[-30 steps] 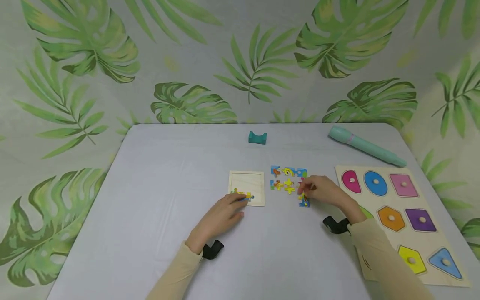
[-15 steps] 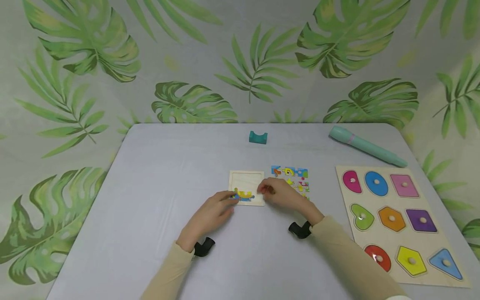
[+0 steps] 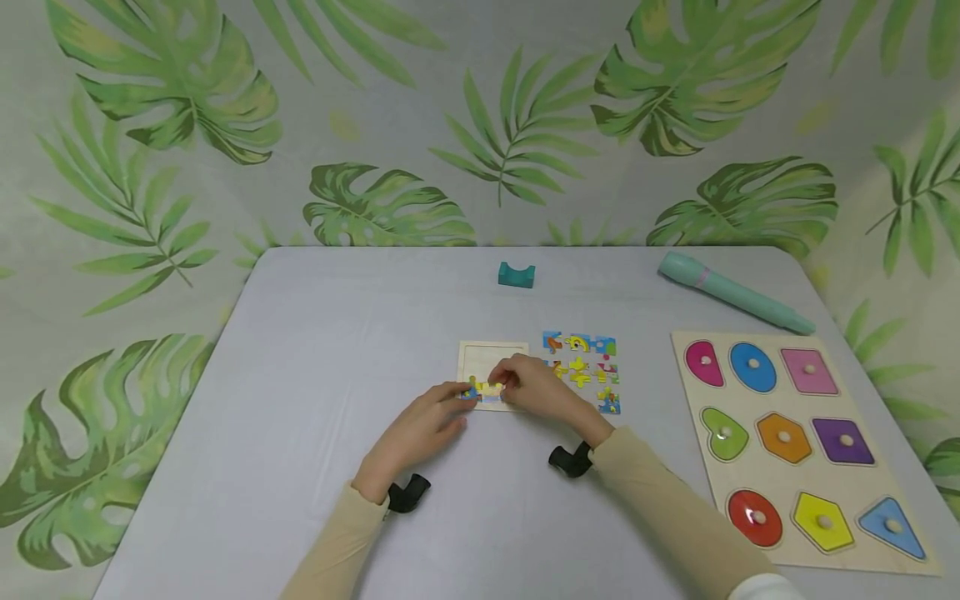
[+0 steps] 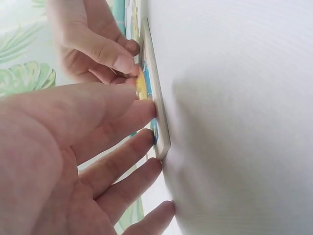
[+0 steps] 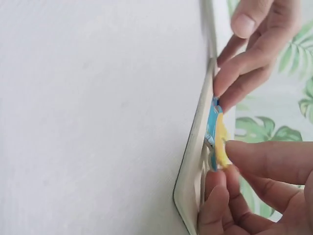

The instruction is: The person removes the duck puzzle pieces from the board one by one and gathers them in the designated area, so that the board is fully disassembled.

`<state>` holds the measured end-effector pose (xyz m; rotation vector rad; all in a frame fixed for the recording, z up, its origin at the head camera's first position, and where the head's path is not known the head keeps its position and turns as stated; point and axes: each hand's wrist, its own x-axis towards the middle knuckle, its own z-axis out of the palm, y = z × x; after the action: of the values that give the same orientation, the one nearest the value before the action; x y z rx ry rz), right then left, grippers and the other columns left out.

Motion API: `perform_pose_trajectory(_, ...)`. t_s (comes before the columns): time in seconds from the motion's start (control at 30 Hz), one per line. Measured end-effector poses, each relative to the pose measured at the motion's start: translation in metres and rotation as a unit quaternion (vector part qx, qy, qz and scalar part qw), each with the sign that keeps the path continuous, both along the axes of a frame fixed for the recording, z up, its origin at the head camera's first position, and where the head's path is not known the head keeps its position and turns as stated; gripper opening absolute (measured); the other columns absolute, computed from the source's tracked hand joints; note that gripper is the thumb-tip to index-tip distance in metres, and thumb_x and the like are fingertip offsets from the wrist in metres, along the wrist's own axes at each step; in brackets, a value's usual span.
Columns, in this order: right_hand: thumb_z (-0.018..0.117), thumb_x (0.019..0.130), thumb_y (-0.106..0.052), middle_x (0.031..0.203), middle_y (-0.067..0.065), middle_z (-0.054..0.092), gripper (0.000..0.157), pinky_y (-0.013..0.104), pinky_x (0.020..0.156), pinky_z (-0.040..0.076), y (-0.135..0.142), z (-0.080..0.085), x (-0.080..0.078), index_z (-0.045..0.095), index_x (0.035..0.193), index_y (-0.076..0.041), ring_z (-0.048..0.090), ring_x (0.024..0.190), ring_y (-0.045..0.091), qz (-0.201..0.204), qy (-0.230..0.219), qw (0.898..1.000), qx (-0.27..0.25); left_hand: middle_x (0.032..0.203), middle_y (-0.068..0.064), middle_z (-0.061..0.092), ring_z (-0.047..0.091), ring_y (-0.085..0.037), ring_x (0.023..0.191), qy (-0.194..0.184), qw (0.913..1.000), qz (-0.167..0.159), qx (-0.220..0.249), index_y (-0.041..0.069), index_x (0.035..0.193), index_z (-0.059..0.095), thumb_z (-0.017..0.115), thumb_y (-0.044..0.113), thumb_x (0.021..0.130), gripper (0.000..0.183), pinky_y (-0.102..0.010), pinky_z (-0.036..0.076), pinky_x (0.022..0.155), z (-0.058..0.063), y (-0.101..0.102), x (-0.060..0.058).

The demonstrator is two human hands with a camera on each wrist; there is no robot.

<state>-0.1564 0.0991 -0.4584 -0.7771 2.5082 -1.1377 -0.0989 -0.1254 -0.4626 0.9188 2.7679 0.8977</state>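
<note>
A square wooden puzzle tray (image 3: 472,352) lies mid-table, with blue-and-yellow jigsaw pieces along its near side. My left hand (image 3: 423,425) rests at the tray's near-left corner, fingers extended; in the left wrist view its fingertips (image 4: 146,137) touch the tray edge and the blue piece beside it. From the right, my right hand (image 3: 536,387) reaches over the tray. In the right wrist view its thumb and fingers pinch a yellow-and-blue puzzle piece (image 5: 221,142) at the tray's surface. Its fingers partly cover the tray's right side.
Several loose puzzle pieces (image 3: 579,343) lie in rows right of the tray. A wooden shape board (image 3: 798,383) with knobbed pieces occupies the right side. A mint-green microphone-shaped stick (image 3: 735,293) lies behind it, and a teal notched block (image 3: 516,275) stands near the back edge.
My right hand has moved left from the loose pieces to the tray and now pinches a piece there. My left hand has drawn back slightly leftward, uncovering more of the pieces.
</note>
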Motion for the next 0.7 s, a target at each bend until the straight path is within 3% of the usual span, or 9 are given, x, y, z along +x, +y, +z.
perform_pose_trajectory(0.17,0.059,0.078,0.011,0.084,0.003,0.056,0.022,0.027,0.069,0.046,-0.002,-0.003,-0.001,0.066,0.094,-0.002,0.05,0.076,0.016,-0.012,-0.006,1.0,-0.022,0.134,-0.018,0.051,0.049,-0.033,0.122,-0.009,1.0,0.003,-0.003,-0.002,0.119,0.065,0.063,0.009,0.092,0.03,-0.044,0.04,0.1,0.003,0.001,0.0)
perform_pose_trajectory(0.4,0.059,0.08,0.01,0.084,0.004,0.06,0.021,0.028,0.07,0.046,0.003,-0.005,-0.002,0.065,0.093,-0.005,0.052,0.076,0.016,-0.022,-0.016,0.999,-0.046,0.134,-0.018,0.051,0.048,-0.033,0.123,-0.014,0.9999,0.004,-0.004,-0.001,0.121,0.065,0.063,0.01,0.092,0.031,-0.044,0.039,0.101,0.002,0.002,0.0)
perform_pose_trajectory(0.57,0.061,0.083,0.007,0.086,0.006,0.061,0.018,0.028,0.069,0.044,0.023,0.001,-0.005,0.066,0.095,-0.004,0.052,0.077,0.018,-0.035,-0.044,0.997,-0.048,0.135,-0.016,0.051,0.047,-0.032,0.125,-0.019,0.9998,0.008,-0.007,0.0,0.122,0.064,0.063,0.01,0.092,0.031,-0.043,0.037,0.102,0.001,0.003,-0.001)
perform_pose_trajectory(0.7,0.064,0.083,0.005,0.086,0.004,0.062,0.015,0.027,0.068,0.044,0.047,0.007,-0.008,0.067,0.094,-0.004,0.051,0.077,0.018,-0.038,-0.061,0.997,-0.018,0.135,-0.014,0.051,0.046,-0.031,0.125,-0.022,0.9997,0.011,-0.008,0.001,0.122,0.065,0.062,0.011,0.093,0.031,-0.042,0.037,0.103,0.0,0.002,-0.001)
